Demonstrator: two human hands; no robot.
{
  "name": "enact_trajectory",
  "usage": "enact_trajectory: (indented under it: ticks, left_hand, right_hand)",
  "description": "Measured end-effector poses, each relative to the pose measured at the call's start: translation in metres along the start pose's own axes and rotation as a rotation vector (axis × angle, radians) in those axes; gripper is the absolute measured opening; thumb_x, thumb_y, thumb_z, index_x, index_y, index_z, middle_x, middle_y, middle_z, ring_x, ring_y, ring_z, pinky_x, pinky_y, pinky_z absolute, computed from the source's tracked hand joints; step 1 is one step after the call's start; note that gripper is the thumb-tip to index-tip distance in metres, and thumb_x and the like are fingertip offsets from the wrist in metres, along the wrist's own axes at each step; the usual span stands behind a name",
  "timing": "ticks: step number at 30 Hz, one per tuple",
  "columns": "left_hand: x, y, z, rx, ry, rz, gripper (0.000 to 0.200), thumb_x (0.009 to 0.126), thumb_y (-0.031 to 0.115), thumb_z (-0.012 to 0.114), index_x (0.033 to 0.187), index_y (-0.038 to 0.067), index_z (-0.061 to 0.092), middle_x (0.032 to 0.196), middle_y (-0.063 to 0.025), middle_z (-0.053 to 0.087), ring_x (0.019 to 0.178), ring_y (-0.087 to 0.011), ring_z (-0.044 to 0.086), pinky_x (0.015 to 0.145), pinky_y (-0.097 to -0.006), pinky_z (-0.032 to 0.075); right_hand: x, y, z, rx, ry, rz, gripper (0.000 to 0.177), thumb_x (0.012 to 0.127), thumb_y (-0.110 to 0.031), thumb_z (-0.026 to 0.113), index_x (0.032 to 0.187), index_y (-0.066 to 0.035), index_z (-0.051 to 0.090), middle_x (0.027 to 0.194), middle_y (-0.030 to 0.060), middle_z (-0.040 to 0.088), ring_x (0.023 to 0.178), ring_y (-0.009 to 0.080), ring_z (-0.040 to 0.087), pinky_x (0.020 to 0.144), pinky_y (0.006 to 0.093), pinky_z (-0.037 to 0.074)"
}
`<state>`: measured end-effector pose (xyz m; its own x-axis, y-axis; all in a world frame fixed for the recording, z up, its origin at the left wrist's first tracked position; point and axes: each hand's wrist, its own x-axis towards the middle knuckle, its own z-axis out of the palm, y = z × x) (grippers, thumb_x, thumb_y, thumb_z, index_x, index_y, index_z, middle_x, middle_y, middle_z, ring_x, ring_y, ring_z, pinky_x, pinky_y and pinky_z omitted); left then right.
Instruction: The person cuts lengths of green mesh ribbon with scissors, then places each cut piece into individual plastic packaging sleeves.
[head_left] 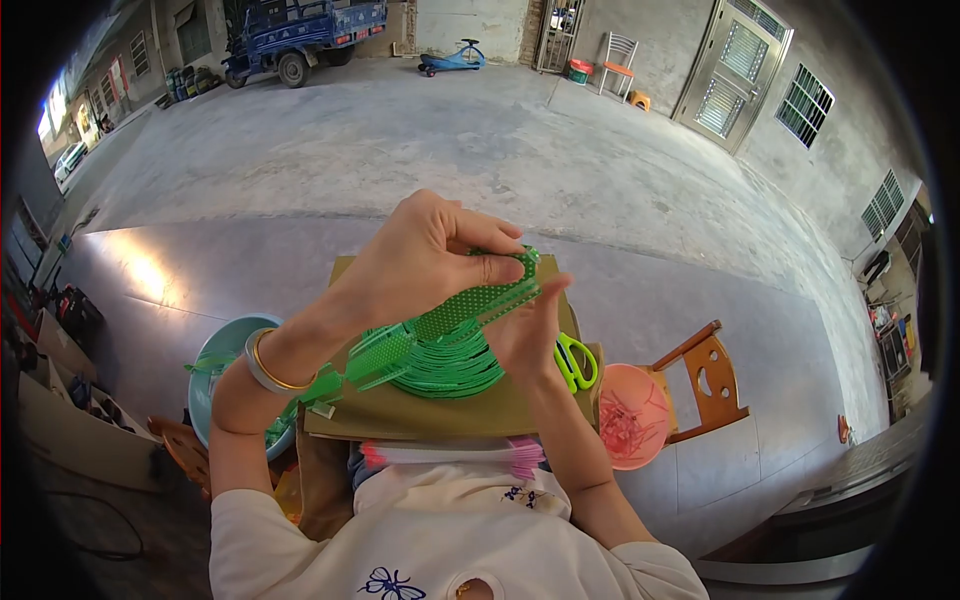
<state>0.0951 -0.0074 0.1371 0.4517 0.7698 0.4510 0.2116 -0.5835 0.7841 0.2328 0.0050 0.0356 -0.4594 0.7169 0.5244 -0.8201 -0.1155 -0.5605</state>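
Note:
My left hand pinches a green strip with white dots between thumb and fingers, above the tabletop. Close beside it, my right hand is at the strip's right end, its fingers partly hidden behind the strip. The strip trails down to the left, under my left forearm. Below both hands lies a round pile of green strips on a brown board. Scissors with yellow-green handles lie at the board's right edge, near my right wrist.
A light blue basin with green pieces stands left; a pink basin with thin pink strips stands right. Beside that is a wooden chair. Pink and white strips rest near my lap. A blue three-wheeled truck stands far off.

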Motion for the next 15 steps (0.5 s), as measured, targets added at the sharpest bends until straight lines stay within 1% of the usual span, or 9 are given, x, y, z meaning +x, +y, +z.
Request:
enact_trajectory:
  ticks: [2,5,8,11,14,15]
  left_hand:
    - [0.003,-0.001,-0.001,-0.001,-0.045,0.001,0.018,0.076,0.006,0.069,0.091,-0.001,0.068,0.088,-0.0157,0.067,0.084,-0.0159,0.063,0.070,-0.0251,0.050]
    - [0.007,-0.003,-0.002,-0.061,-0.084,-0.021,0.019,0.075,0.008,0.069,0.091,-0.002,0.068,0.089,-0.0164,0.067,0.083,-0.0163,0.063,0.068,-0.0247,0.050]
    - [0.007,0.008,-0.011,-0.134,-0.113,-0.217,0.014,0.078,0.006,0.066,0.089,-0.001,0.069,0.079,-0.0107,0.067,0.093,-0.0150,0.061,0.062,-0.0221,0.046]
    - [0.006,0.010,-0.014,-0.219,-0.082,-0.360,0.014,0.079,0.008,0.066,0.089,-0.001,0.069,0.067,-0.0067,0.064,0.062,-0.0058,0.058,0.044,-0.0181,0.039]
    - [0.006,0.012,-0.013,-0.082,-0.078,-0.272,0.015,0.079,0.009,0.065,0.090,0.000,0.069,0.062,-0.0028,0.062,0.041,-0.0007,0.044,0.035,-0.0170,0.032]
    - [0.006,0.014,-0.012,-0.056,-0.070,-0.306,0.015,0.080,0.010,0.065,0.090,0.000,0.069,0.060,-0.0019,0.061,0.041,-0.0010,0.044,0.035,-0.0173,0.032]
  right_hand:
    - [0.000,0.009,0.001,0.045,-0.103,-0.085,0.073,0.083,-0.045,0.058,0.135,-0.004,0.028,0.128,0.0100,0.041,0.119,0.0198,0.042,0.097,0.0341,0.038]
    - [0.000,0.025,0.014,-0.246,0.031,-0.171,0.067,0.077,-0.037,0.066,0.127,-0.002,0.037,0.117,0.0101,0.049,0.111,0.0197,0.049,0.091,0.0328,0.043]
    - [0.002,0.019,0.016,-0.166,0.072,0.016,0.047,0.075,-0.021,0.067,0.113,-0.001,0.048,0.102,0.0089,0.056,0.097,0.0192,0.056,0.081,0.0322,0.048]
    - [0.004,0.018,0.020,-0.167,0.109,0.006,0.031,0.077,-0.012,0.062,0.104,-0.001,0.052,0.092,0.0083,0.058,0.087,0.0185,0.058,0.074,0.0319,0.050]
    - [0.007,0.014,0.031,-0.153,0.112,0.010,0.028,0.079,-0.009,0.061,0.104,-0.001,0.052,0.092,0.0076,0.057,0.087,0.0179,0.057,0.075,0.0321,0.049]
    - [0.008,0.016,0.030,-0.156,0.112,-0.004,0.025,0.081,-0.009,0.059,0.103,0.000,0.051,0.090,0.0078,0.056,0.085,0.0189,0.058,0.075,0.0326,0.049]
